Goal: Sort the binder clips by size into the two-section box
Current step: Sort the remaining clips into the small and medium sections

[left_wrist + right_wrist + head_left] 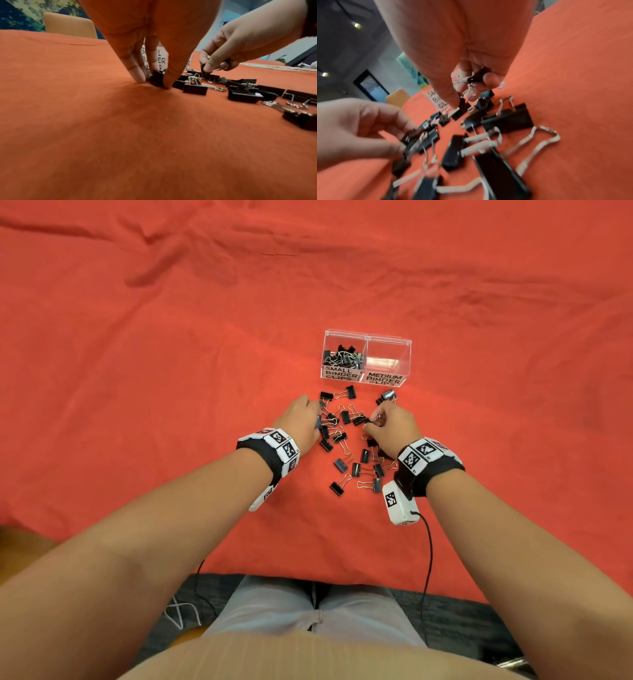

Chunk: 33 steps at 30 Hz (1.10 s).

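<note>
A clear two-section box (365, 337) stands on the red cloth. Its left section, labelled SMALL BINDER CLIPS, holds several small clips (342, 357); the right section, labelled MEDIUM, looks empty. Several black binder clips (346, 453) lie scattered in front of the box, between my hands. My left hand (154, 82) pinches a small black clip (157, 79) that sits on the cloth at the pile's left edge. My right hand (467, 94) holds a small clip (477, 77) curled in its fingers, while its thumb tip touches another clip (462, 106) in the pile.
Wrinkled red cloth (171, 337) covers the whole table. The table's front edge (342, 573) is near my lap. A black cable (430, 559) hangs from the right wrist camera. An orange chair back (68, 25) stands beyond the table's far side.
</note>
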Motion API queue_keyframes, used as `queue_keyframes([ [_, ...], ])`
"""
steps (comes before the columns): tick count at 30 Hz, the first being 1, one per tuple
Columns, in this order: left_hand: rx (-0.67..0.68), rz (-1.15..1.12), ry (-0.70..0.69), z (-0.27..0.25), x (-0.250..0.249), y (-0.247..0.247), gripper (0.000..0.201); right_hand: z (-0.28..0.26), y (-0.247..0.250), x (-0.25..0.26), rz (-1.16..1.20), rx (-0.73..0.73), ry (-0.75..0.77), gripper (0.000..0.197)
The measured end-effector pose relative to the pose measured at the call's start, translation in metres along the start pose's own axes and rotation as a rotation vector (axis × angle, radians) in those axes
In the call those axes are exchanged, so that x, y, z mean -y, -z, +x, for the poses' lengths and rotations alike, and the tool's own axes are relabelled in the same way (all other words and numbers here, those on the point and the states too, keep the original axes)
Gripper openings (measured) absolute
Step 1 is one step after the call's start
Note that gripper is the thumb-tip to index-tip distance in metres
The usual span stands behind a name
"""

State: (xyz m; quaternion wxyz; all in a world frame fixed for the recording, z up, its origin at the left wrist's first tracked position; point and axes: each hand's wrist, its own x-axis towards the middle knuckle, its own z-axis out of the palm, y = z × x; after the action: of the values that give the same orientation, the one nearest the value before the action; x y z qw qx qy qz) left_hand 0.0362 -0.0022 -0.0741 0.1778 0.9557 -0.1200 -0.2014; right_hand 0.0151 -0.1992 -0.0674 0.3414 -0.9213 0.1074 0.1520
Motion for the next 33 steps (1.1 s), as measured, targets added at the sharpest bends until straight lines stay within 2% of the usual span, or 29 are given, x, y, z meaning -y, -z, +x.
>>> queue_keyframes([
  [6,0.014,0.039,-0.049,0.001,-0.003,0.000,0.031,0.020,0.036,0.011,0.222,-0.089,-0.069,0.015],
  [9,0.029,0.054,-0.048,0.000,-0.002,0.002,0.033,0.042,0.055,0.021,0.205,-0.182,-0.039,0.014],
  [13,0.025,0.018,-0.011,-0.001,0.001,0.008,0.035,0.068,0.067,0.034,0.061,-0.231,-0.011,0.010],
  [17,-0.044,-0.093,-0.002,0.002,0.006,0.021,0.034,0.076,0.063,0.040,-0.066,-0.161,0.026,0.020],
  [20,-0.092,-0.190,-0.047,0.009,0.002,0.033,0.031,0.073,0.065,0.039,-0.097,-0.127,0.077,0.030],
  [24,-0.143,-0.254,-0.104,0.028,-0.023,0.052,0.028,0.055,0.071,0.030,-0.029,-0.216,0.099,0.017],
  [27,-0.174,-0.266,-0.146,0.050,-0.047,0.063,0.026,0.041,0.059,0.012,-0.096,-0.100,0.028,0.014],
  [30,-0.159,-0.234,-0.183,0.074,-0.068,0.068,0.028,0.029,0.042,-0.009,-0.267,0.037,0.015,0.042],
  [31,-0.145,-0.208,-0.190,0.081,-0.074,0.068,0.030,0.026,0.038,-0.015,-0.304,0.039,0.020,0.046],
  [33,-0.126,-0.134,-0.189,0.092,-0.085,0.069,0.029,0.020,0.031,-0.022,-0.314,0.002,0.018,0.043],
])
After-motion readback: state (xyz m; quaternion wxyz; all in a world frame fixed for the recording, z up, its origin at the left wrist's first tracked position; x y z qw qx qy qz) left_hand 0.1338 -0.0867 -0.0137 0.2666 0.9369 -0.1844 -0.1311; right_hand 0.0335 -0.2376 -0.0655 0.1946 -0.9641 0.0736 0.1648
